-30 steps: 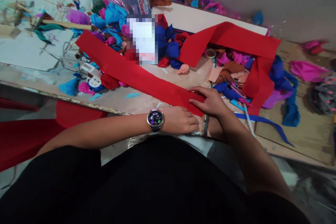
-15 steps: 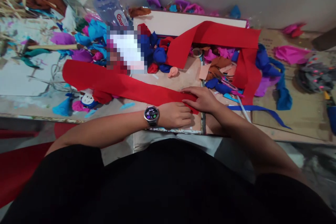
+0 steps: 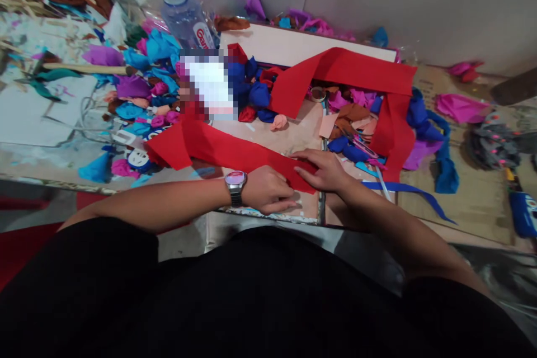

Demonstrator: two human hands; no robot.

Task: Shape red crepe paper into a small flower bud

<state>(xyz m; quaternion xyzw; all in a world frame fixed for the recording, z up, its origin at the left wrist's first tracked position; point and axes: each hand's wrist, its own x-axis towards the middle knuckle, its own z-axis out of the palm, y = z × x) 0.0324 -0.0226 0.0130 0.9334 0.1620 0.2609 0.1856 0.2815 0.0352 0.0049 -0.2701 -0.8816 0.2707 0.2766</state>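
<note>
A long red crepe paper strip [image 3: 239, 148] slants across the table in front of me, its far left end folded over. My left hand [image 3: 268, 189], with a watch [image 3: 235, 187] on the wrist, lies palm down on the strip's near edge. Its fingers are curled against the paper, and their tips are partly hidden. My right hand [image 3: 325, 170] rests on the strip's right end, fingers stretched out and thumb apart, pressing it flat. A second red strip [image 3: 361, 70] lies folded farther back, over coloured scraps.
Crumpled crepe paper pieces [image 3: 134, 86] crowd the left side. Behind them stand a clear bottle [image 3: 184, 17] and a pixelated bright object [image 3: 212, 86]. A power strip [image 3: 138, 159] lies at front left. Blue ribbon [image 3: 413, 190] crosses the cardboard [image 3: 457, 207] on the right.
The red strip's left end has moved right and folded over, uncovering scraps and more of the power strip. My left hand has turned slightly, its thumb now showing. The camera view has shifted slightly.
</note>
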